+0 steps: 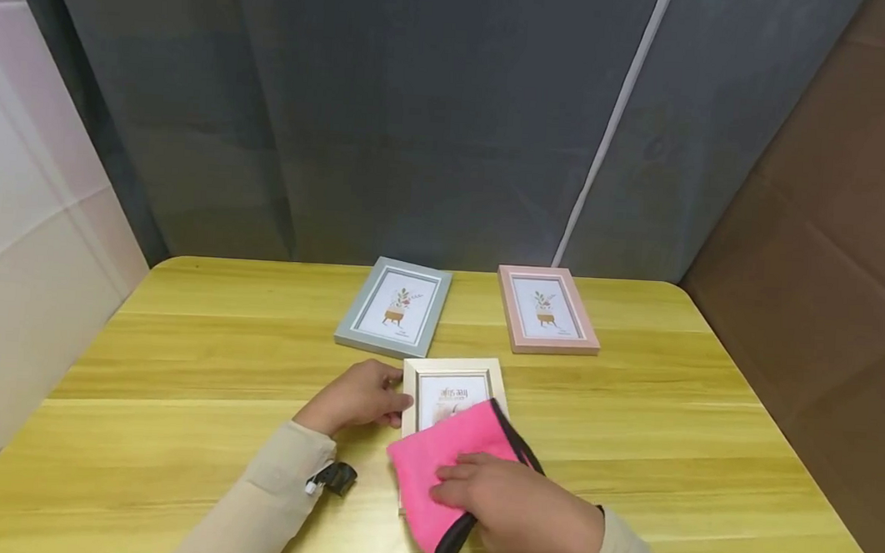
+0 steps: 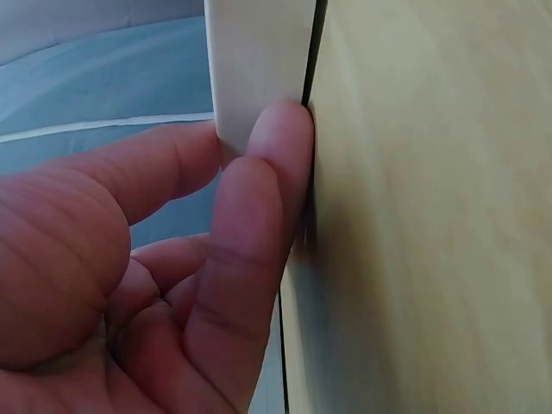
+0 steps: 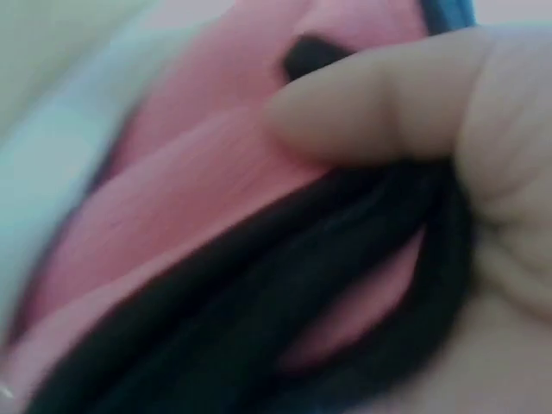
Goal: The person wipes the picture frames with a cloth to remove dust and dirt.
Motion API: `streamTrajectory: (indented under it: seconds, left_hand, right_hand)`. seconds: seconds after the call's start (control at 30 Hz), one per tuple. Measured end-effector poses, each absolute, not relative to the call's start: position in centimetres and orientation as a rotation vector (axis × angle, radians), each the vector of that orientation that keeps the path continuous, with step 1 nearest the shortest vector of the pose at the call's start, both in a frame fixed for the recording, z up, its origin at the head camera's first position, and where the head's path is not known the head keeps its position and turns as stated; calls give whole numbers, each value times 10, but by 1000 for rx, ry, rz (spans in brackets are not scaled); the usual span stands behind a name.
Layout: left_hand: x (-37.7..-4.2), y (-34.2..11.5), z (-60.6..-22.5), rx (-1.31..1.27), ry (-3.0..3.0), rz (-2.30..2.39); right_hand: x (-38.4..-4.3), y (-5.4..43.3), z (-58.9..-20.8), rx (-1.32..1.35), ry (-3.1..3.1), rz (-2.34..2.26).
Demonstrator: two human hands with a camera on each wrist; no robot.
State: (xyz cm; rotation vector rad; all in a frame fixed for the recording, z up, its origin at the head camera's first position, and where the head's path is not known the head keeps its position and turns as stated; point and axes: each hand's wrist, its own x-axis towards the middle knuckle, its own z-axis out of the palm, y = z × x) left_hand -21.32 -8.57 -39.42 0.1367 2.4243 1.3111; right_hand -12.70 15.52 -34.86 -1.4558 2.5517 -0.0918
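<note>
A cream picture frame (image 1: 411,378) lies on the table at the front middle, its print upside down from my side. My left hand (image 1: 357,397) holds the frame by its left edge. In the left wrist view the thumb and fingers pinch the pale frame side (image 2: 259,60) close to the tabletop. A pink cloth (image 1: 433,456) with black edging covers the frame's lower part. My right hand (image 1: 516,507) grips this folded cloth over the frame; the right wrist view, blurred, has the thumb pressed on the pink fabric (image 3: 198,181) and black trim bunched in the palm.
Farther back lie a grey-blue picture frame (image 1: 360,316), left of centre, and a pink picture frame (image 1: 508,309), right of centre. Both hold plant prints. The wood-grain table (image 1: 204,381) meets a dark curtain (image 1: 420,125) behind, with a pale sheet left and a brown one right.
</note>
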Motion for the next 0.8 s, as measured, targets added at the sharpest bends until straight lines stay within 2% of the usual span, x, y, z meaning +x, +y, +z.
streamTrajectory:
  seconds: [0.07,0.13,0.37,0.43,0.5,0.7,0.8]
  left_hand:
    - [-213,-86,-395,141,2435,1303]
    - [-213,-85,-394,138,2437,1304]
    - [-214,-83,-392,143,2423,1323]
    - [-214,-82,-392,143,2414,1328]
    - [-214,-82,-393,137,2409,1324]
    - [-212,-81,-393,170,2420,1316]
    - [-212,-81,-392,183,2427,1311]
  right_hand:
    - [-125,153,-352,-1601,2510,-126]
    - [-124,151,-353,-1616,2531,-106]
    - [-130,159,-348,-995,2689,2]
    - [-132,161,-347,-925,2696,35]
    - [-132,162,-346,-1007,2691,56]
    - [-122,158,-353,-1632,2610,24]
    - [-118,156,-355,-1605,2572,-13]
